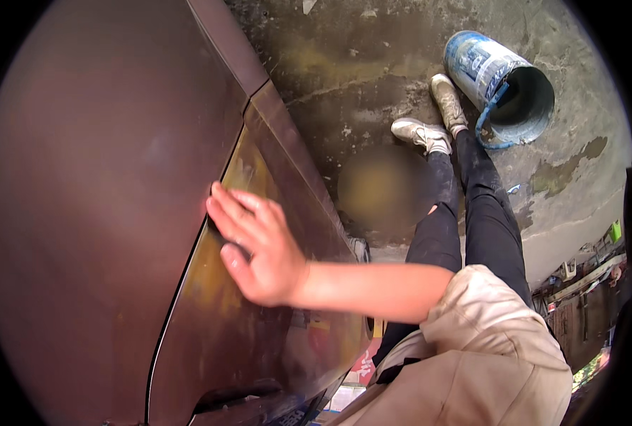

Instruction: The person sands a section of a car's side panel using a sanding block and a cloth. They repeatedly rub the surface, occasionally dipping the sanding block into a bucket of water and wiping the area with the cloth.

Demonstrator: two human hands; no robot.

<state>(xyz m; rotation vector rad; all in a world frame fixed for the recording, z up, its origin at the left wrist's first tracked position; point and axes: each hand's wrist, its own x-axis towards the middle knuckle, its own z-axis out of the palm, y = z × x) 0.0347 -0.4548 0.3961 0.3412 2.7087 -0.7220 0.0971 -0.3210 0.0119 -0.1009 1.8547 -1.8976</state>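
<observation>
My right hand (255, 245) lies against a dark maroon vehicle panel (216, 312), across the seam between two panels. Its fingers are close together and pressed to the surface, with the thumb apart below them. A dark edge (242, 250) shows between the thumb and the fingers; the palm hides what it belongs to. Around the fingers the panel has yellowish-brown, worn-looking patches (245, 167) and a wet-looking shine. My left hand is out of view.
A blue and white bucket (479, 67) with a blue handle stands on the stained concrete floor (380, 42), by my light shoes (447, 103). A recessed handle (238, 397) sits low in the panel. Shelving with assorted items (585, 284) is at the right edge.
</observation>
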